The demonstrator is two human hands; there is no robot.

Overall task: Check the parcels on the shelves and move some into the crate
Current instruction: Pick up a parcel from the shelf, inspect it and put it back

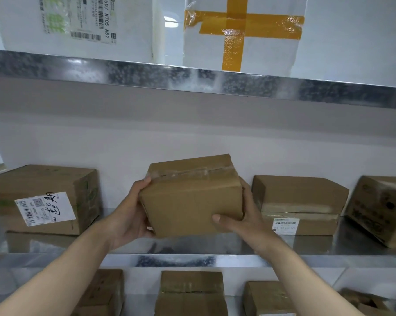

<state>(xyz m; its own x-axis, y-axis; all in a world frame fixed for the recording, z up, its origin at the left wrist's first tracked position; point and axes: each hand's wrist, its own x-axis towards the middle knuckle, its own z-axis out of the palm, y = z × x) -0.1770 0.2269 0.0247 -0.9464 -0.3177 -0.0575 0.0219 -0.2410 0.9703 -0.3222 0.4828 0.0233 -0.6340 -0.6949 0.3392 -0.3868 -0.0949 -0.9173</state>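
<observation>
Gripping the plain brown taped cardboard box [192, 197] by both ends, left hand [129, 215] and right hand [240, 222] fingers curled around it, I keep it level while turning it for label inspection above the steel shelf [306, 244].

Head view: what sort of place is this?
Likely a parcel storeroom or courier depot: metal shelves hold taped cardboard boxes, one bears a barcode label, and white foam boxes stand on the shelf above.

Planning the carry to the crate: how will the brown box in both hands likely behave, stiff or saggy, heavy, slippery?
Probably stiff: the brown box shows flat faces and straight edges between the left hand and right hand. Likely light for its size, as a grip at its sides holds it tilted. The clear tape may be slick; bare cardboard should hold.
</observation>
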